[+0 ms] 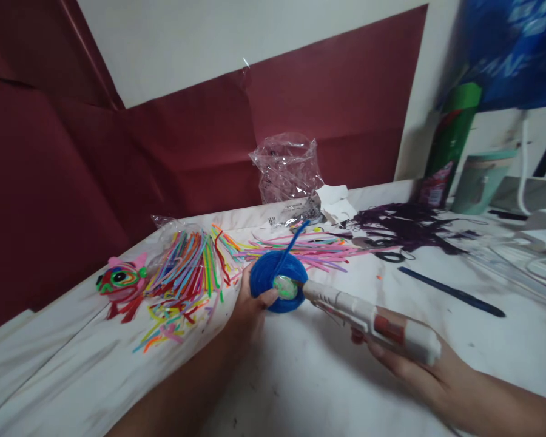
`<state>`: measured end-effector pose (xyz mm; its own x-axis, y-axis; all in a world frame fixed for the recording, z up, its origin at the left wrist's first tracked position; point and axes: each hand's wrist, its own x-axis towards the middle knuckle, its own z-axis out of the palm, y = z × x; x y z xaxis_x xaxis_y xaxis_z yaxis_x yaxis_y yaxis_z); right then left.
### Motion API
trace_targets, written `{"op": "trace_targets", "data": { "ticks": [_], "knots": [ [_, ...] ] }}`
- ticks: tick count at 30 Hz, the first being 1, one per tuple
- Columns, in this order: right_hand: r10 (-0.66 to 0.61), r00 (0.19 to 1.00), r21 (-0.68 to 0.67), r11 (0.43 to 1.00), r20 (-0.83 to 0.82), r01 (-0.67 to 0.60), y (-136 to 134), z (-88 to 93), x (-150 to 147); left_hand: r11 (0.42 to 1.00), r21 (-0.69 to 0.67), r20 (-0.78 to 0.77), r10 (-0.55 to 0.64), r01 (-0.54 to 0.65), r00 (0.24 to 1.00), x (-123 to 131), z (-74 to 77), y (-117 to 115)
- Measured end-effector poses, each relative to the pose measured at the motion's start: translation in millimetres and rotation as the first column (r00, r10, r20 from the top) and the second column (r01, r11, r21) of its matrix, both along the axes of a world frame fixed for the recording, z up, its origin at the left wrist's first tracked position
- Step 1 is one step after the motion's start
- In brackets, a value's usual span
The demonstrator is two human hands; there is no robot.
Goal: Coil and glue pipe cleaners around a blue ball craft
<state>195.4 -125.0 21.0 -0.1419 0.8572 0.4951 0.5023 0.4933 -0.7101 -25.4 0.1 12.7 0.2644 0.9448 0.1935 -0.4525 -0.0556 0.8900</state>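
My left hand [257,297] is closed round a blue coiled pipe-cleaner disc [264,276], with the thumb pressed on its near side. One loose blue end sticks up from the coil. In the middle of the disc sits a pale green and clear rounded patch [286,286]. A white glue gun [346,306] with a reddish panel is gripped in my right hand [400,355]. Its nozzle points left and meets or nearly meets the disc's right part; whether it touches, I cannot tell.
Colourful pipe cleaners [186,264] and cut bits lie left, beside a red and pink pipe-cleaner figure [124,282]. Behind are a clear plastic bag [286,170] and dark purple strands [400,224]. Scissors [389,256], a dark flat stick [452,292] and a green cup [482,182] stand or lie right.
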Motion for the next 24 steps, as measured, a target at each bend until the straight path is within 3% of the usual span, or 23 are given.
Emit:
{"op": "trace_targets", "data": {
  "ticks": [5,15,24],
  "knots": [
    [0.010,1.000,0.002,1.000,0.009,-0.010,1.8,-0.3,-0.1,0.999,-0.033,0.053,0.040,-0.038,0.998,-0.5,1.6,1.4],
    [-0.038,0.996,-0.012,0.999,-0.079,0.037,-3.4,-3.3,-6.5,0.999,-0.032,0.032,0.003,-0.002,0.999,0.7,1.9,-1.3],
    [0.063,0.998,-0.022,0.998,0.027,-0.063,0.9,-2.0,1.8,1.000,-0.003,0.024,-0.017,0.017,1.000,-0.2,0.9,0.1]
  ]
}}
